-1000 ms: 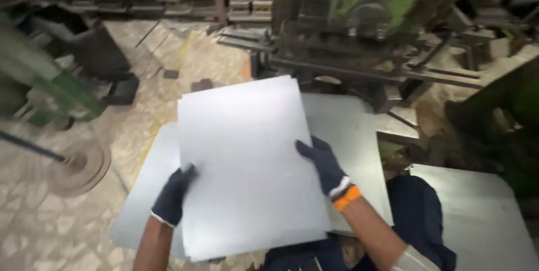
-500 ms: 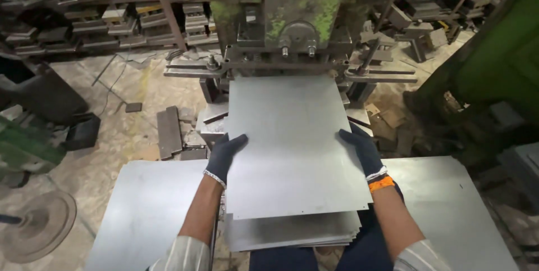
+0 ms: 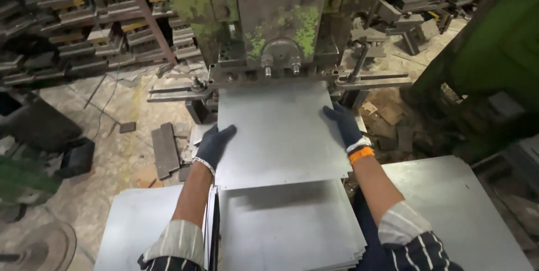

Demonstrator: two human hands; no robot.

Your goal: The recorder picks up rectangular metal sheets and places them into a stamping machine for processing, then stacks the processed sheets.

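Note:
A flat grey metal sheet (image 3: 281,130) is held level in front of me, its far edge lying at the bed of a green press machine (image 3: 275,29). My left hand (image 3: 214,144), in a dark glove, grips the sheet's left edge. My right hand (image 3: 343,126), dark-gloved with an orange cuff, grips the right edge. Below the held sheet lies a stack of similar metal sheets (image 3: 292,231).
More grey sheets lie at the lower left (image 3: 135,226) and lower right (image 3: 460,215). Shelves of metal blocks (image 3: 73,35) fill the back left. Loose metal bars (image 3: 165,150) lie on the dusty floor. A green machine body (image 3: 494,52) stands at the right.
The sheet has been carried from the stack forward to the press; both hands stayed on its edges and moved away from me. My view turned toward the machine.

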